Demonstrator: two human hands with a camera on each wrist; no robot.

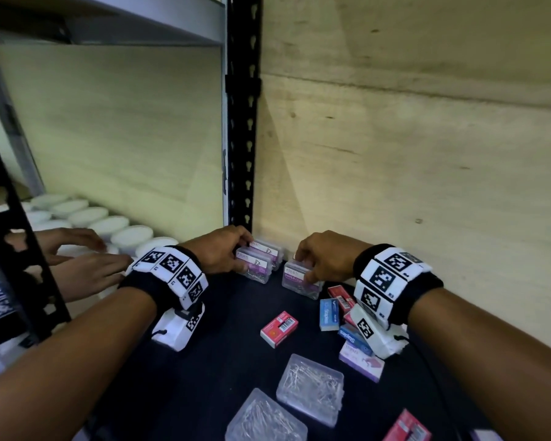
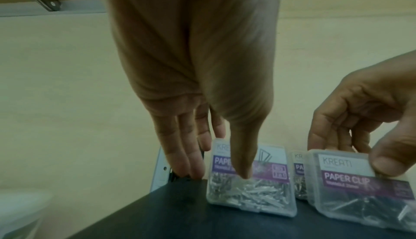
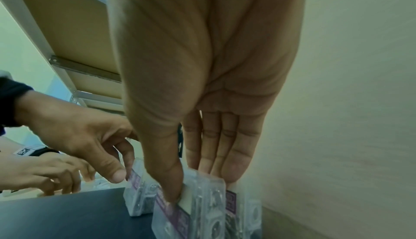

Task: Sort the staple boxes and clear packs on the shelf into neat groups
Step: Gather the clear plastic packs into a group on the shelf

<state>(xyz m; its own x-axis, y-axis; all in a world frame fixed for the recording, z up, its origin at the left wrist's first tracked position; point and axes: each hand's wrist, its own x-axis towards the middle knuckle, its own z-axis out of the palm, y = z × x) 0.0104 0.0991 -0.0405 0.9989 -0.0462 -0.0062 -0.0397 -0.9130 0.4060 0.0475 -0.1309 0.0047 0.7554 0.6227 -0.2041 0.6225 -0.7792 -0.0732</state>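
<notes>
Clear paper-clip packs with purple labels stand upright at the back of the dark shelf (image 1: 204,361). My left hand (image 1: 247,246) holds the left pack (image 2: 249,193), thumb on its front and fingers behind and beside it; a second pack (image 1: 268,249) stands right behind. My right hand (image 1: 303,268) pinches another upright pack (image 1: 296,281), thumb (image 3: 173,189) on the label and fingers (image 3: 231,168) behind. Two clear packs (image 1: 310,388) lie flat near the front. Red (image 1: 279,327), blue (image 1: 328,313) and purple (image 1: 361,361) staple boxes are scattered under my right wrist.
A black slotted upright (image 1: 242,122) stands at the back corner and a wooden wall (image 1: 411,154) runs along the right. On the neighbouring shelf to the left, another person's hands (image 1: 77,259) work among white round lids (image 1: 109,224). A red box (image 1: 406,426) lies at the front right.
</notes>
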